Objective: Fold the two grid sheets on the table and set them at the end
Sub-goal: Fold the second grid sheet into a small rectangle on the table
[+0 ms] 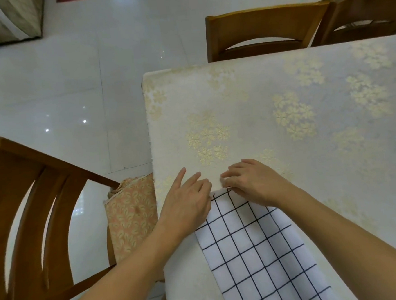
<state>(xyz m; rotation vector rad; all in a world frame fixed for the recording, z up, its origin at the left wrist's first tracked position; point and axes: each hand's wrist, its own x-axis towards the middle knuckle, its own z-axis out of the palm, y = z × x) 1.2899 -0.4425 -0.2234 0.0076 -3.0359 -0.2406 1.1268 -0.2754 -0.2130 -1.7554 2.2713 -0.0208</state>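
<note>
While both hands pinch its far edge, the grid sheet runs lengthwise away.

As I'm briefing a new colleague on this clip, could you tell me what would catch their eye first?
First, the white grid sheet with dark lines, lying on the table near the camera. At its far edge the left hand and right hand meet, fingers at the cloth. Wooden chairs stand around.

No readable text, labels, brands, numbers or signs anywhere, only a dark line grid on the white cloth sheet, only a gold flower pattern on the cream tablecloth-covered table
</note>
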